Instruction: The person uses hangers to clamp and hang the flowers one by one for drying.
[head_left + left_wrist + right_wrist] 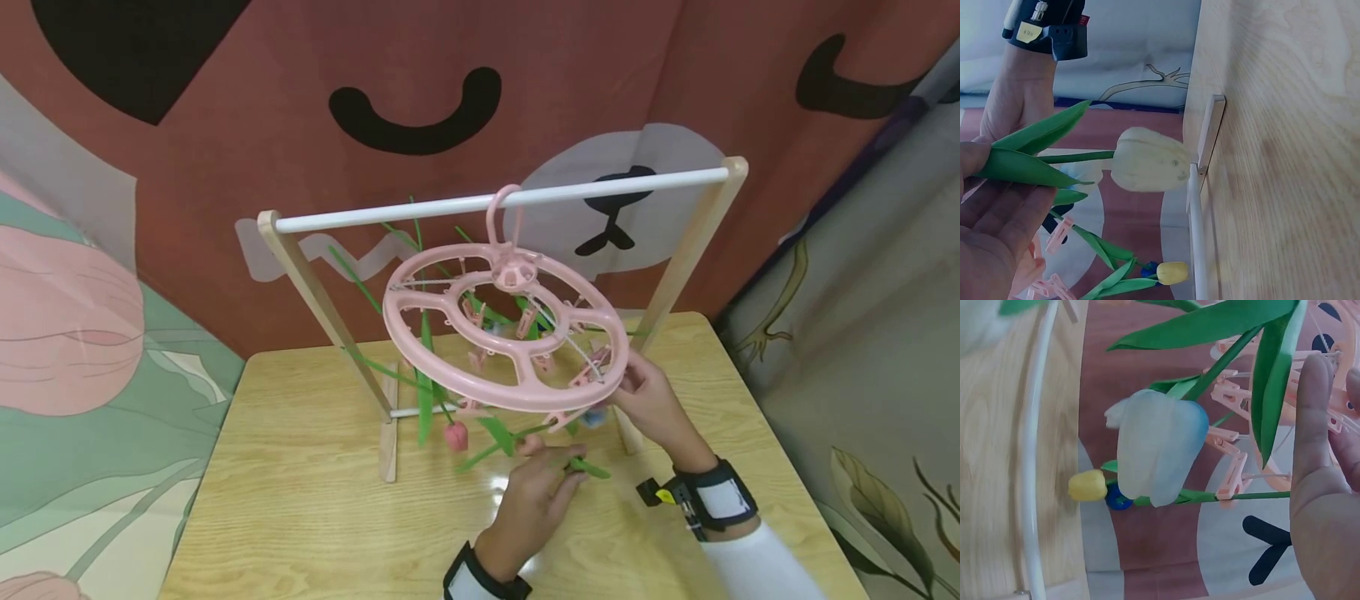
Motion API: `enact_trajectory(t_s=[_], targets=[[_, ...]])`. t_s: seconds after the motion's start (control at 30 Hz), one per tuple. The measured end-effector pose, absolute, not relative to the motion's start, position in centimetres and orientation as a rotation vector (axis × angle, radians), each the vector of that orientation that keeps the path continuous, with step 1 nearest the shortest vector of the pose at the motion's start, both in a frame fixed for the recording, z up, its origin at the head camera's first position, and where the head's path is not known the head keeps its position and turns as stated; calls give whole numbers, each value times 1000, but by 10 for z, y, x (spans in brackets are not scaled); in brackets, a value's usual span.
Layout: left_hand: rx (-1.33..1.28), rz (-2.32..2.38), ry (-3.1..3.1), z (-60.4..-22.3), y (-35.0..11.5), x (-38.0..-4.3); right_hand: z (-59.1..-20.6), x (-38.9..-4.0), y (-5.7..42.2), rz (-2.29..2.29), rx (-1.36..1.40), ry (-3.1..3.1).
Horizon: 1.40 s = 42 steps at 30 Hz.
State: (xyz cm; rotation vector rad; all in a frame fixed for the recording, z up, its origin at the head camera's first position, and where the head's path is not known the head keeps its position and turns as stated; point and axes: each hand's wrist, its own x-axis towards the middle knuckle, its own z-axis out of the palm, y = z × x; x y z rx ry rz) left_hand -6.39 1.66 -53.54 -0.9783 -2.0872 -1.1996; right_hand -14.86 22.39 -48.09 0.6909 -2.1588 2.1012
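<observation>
A pink round clip hanger [517,387] hangs by its hook from a white rod. My right hand [656,408] holds its right side, thumb and fingers at the rim beside a pink clothespin [588,367]; the exact hold is partly hidden. Lower and nearer, my left hand [536,496] pinches a white artificial tulip [1150,159] by its green stem and leaves [1029,165], bloom pointing down toward the table. From the head view that bloom is hidden. A white tulip with a blue edge [1157,450] hangs close to the right hand.
The wooden stand [686,250] with its white rod [420,212] stands on the wood-grain table [300,517]. Several other tulips dangle from the hanger, among them a pink one [456,436], a yellow one [1088,485] and a blue one [1119,497]. A printed curtain [420,50] hangs behind.
</observation>
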Motion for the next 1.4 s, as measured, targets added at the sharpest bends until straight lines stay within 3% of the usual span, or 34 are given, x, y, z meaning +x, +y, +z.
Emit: enact_trajectory(t_s=[0.5,0.73,1.03,1.4], targets=[[-1027,-1265,-2086,-521,21,-62,-471,-117,207,2147,724,-2092],[-928,-1362,-2118,-528,21,-62,-470,-102,198,2002,656,-2084],[-750,-1463,-2149,-541,17,-65,-472,-91,192,2096,774,-1986],[-737,-1508,-2116,-545,19,-70,-478,-87,183,2222,684,-1933]])
